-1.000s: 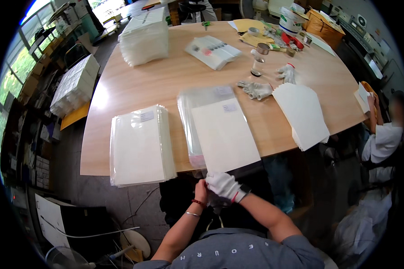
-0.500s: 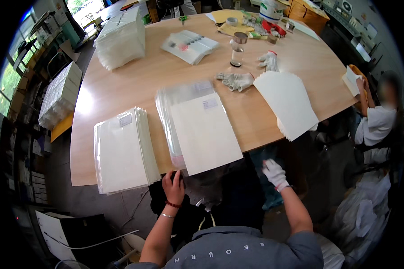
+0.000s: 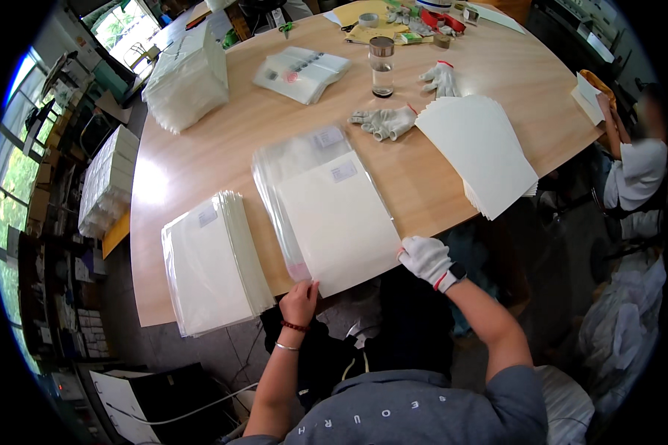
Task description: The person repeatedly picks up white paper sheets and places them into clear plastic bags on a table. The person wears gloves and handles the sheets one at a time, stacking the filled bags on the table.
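Observation:
A cream sheet in a clear plastic bag (image 3: 341,233), with a small label near its far end, lies on a stack of clear plastic bags (image 3: 269,200) in front of me. My bare left hand (image 3: 300,301) is closed at the near left corner of this bag, its fingertips pinched on the edge. At the near right corner, my right hand (image 3: 427,261), in a white glove, has its fingers closed on the bag's edge. To the left sits a stack of filled bags (image 3: 211,267) holding cream sheets. A fanned stack of cream sheets (image 3: 479,148) is on the right.
Beyond the stacks on the wooden table (image 3: 215,163) are gloves (image 3: 384,122), a glass bottle (image 3: 382,68), a pile of printed bags (image 3: 302,73) and a tall bag stack (image 3: 189,78). Another person (image 3: 638,167) sits at the right, handling paper.
My right hand has come up from below the table edge to the bag's right corner. My left hand's fingers have closed on the left corner. The view has shifted slightly.

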